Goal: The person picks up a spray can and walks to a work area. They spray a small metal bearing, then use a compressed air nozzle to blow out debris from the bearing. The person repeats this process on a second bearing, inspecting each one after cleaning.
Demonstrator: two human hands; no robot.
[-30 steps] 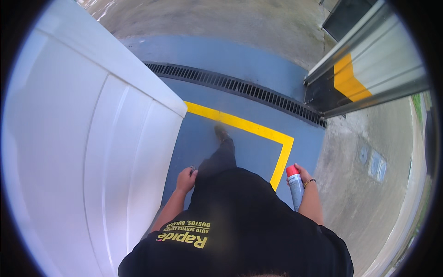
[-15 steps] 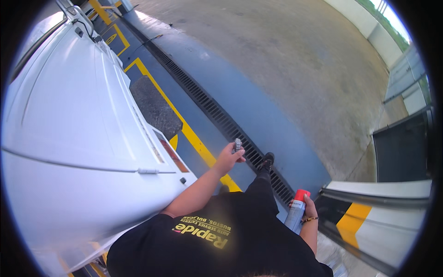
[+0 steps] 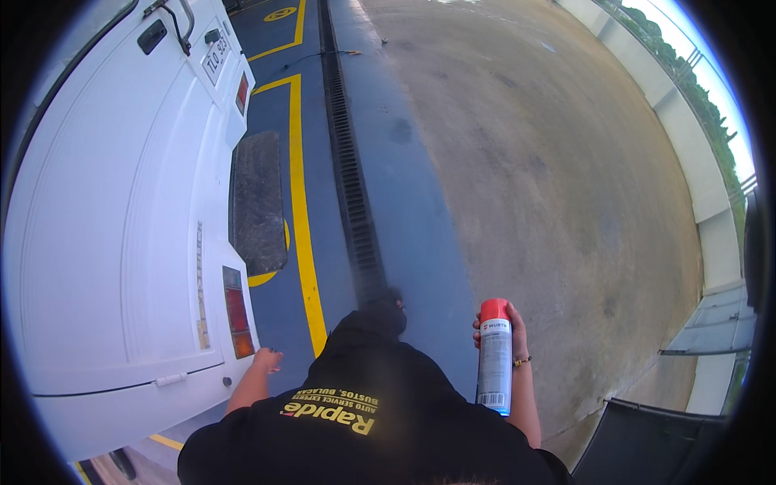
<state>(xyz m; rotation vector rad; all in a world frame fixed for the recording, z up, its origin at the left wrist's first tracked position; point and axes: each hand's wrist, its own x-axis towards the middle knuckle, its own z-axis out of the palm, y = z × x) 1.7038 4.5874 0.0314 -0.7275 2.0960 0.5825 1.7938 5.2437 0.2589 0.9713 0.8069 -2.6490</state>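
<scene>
In my right hand (image 3: 517, 330) is an aerosol spray can (image 3: 495, 364) with a red cap and a pale silver body, held upright out in front on the right. My fingers wrap round its upper part, just under the cap. My left hand (image 3: 267, 360) hangs low on the left, next to the rear corner and tail light (image 3: 235, 311) of a white van (image 3: 121, 267). Its fingers look curled; whatever may be inside them is hidden.
A long drain grate (image 3: 347, 162) runs ahead along the blue floor, beside a yellow line (image 3: 301, 202). A dark step plate (image 3: 257, 202) juts from the van's rear. Concrete spreads to the right, bounded by a pale wall (image 3: 675, 133). A dark panel (image 3: 647, 444) stands at lower right.
My view has turned left, so the grate now runs nearly straight ahead. My left hand has dropped down beside the van, and its small silvery piece no longer shows. The can has come up.
</scene>
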